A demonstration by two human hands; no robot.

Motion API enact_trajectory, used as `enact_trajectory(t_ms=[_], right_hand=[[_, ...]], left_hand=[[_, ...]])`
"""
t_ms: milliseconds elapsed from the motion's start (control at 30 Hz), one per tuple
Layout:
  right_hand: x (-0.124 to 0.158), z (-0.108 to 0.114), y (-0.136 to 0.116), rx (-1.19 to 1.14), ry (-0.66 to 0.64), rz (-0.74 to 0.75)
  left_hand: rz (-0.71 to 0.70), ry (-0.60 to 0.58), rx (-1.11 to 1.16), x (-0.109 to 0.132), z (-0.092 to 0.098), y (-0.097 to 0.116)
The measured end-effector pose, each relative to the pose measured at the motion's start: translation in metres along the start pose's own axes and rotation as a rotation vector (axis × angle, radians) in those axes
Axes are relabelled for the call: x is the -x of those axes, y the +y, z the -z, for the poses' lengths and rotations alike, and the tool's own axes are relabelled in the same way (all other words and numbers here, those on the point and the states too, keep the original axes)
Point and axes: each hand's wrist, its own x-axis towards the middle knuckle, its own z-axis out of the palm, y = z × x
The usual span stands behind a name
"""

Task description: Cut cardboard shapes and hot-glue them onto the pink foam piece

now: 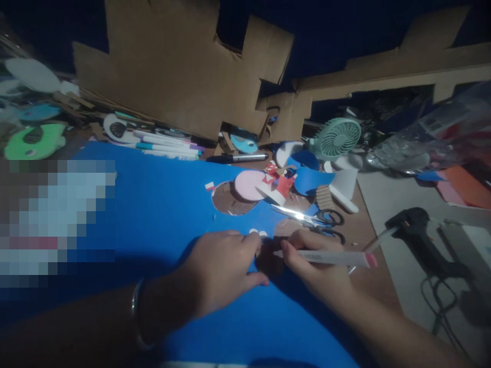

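Observation:
A large blue paper sheet [161,204] covers the table in front of me. My left hand [222,268] rests on it with its fingers curled, pressing down a small dark round piece [268,260] that is mostly hidden. My right hand [310,266] is closed round a white marker with a pink cap [330,257], its tip lying against that round piece. A round hole [230,202] is cut in the blue sheet just beyond my hands.
Scissors [314,219] lie right behind my right hand. A pink disc [248,185], paper scraps, markers [169,145], a small green fan [337,137], a black glue gun [418,230] and tall cardboard cut-outs [180,66] crowd the far side. A blurred patch lies at left.

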Motion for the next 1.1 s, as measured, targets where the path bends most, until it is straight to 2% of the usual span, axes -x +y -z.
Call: enact_trajectory(t_ms=[133, 333, 533, 733, 867, 933, 1100], right_hand=[[0.001, 0.000, 0.000, 0.008, 0.065, 0.003], [0.001, -0.001, 0.000, -0.063, -0.059, 0.028], [-0.001, -0.002, -0.003, -0.056, -0.089, 0.143], [0.004, 0.001, 0.002, -0.025, 0.047, -0.020], [0.004, 0.001, 0.004, -0.004, -0.008, 0.008], [0.003, 0.001, 0.004, -0.025, 0.049, -0.021], [0.003, 0.002, 0.007, -0.236, 0.356, -0.128]], left_hand=[[-0.013, 0.025, -0.014, 0.000, 0.000, 0.000], [-0.027, 0.039, -0.033, 0.002, -0.001, -0.001], [-0.021, 0.026, -0.047, 0.002, 0.001, 0.000], [-0.036, 0.031, 0.009, 0.000, 0.000, -0.002], [-0.026, 0.034, 0.006, 0.000, -0.002, -0.002], [-0.031, 0.037, 0.010, 0.000, -0.003, -0.003], [0.003, 0.030, 0.027, 0.001, -0.002, -0.003]])
